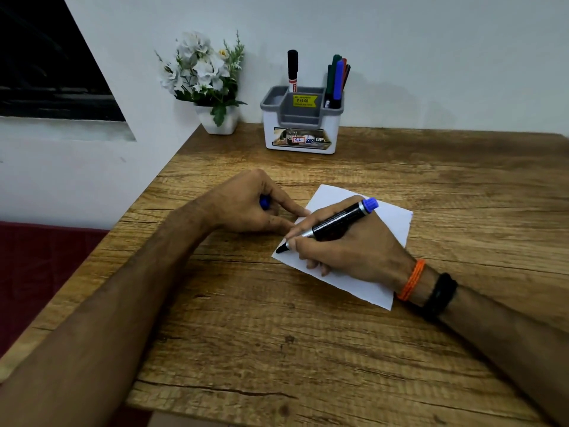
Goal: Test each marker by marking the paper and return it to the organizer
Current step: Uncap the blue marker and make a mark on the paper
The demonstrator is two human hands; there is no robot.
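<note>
Blue marker tip met the paper's near-left corner.

I judged a short, light stroke best, the sheet pinned flat. My right hand [354, 245] clamped the marker [335, 224], barrel slanting toward 2 o'clock; my left hand [246, 208] curled round its blue cap [264, 202], fingertips on the paper [397, 223]. The organizer [301, 118] stood at 12 o'clock on the desk [277, 349].

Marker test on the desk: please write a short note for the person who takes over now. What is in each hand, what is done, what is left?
Right hand grips the blue-ended marker, uncapped, tip at the paper's near-left corner.
Left hand holds the blue cap, fingers resting at the paper's edge.
Organizer at the wall: one black-capped marker at the back, several markers in the right slot.
No mark visible yet.
Left: mark, recap, return it, continue with the others.
</note>
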